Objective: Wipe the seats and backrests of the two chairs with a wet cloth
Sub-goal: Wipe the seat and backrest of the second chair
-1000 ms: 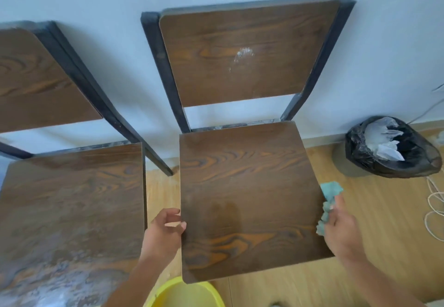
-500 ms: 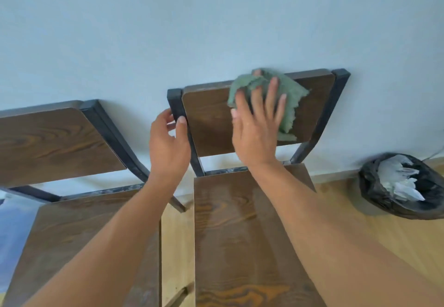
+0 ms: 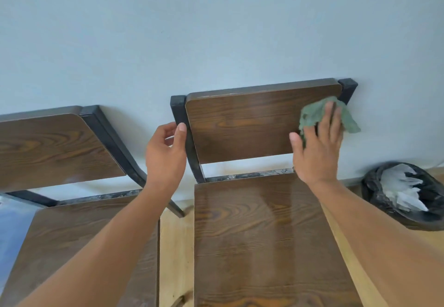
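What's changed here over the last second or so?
The right hand carried the green cloth from the seat's edge to the backrest, then swept right. The left hand took hold of the frame post. The chairs and bin stayed put.

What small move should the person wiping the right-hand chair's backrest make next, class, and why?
Probably sweep the green cloth back leftward across the backrest. The right hand presses it flat at the panel's right edge, part of it hanging past that edge, while the left hand grips the left frame post, steadying the chair.
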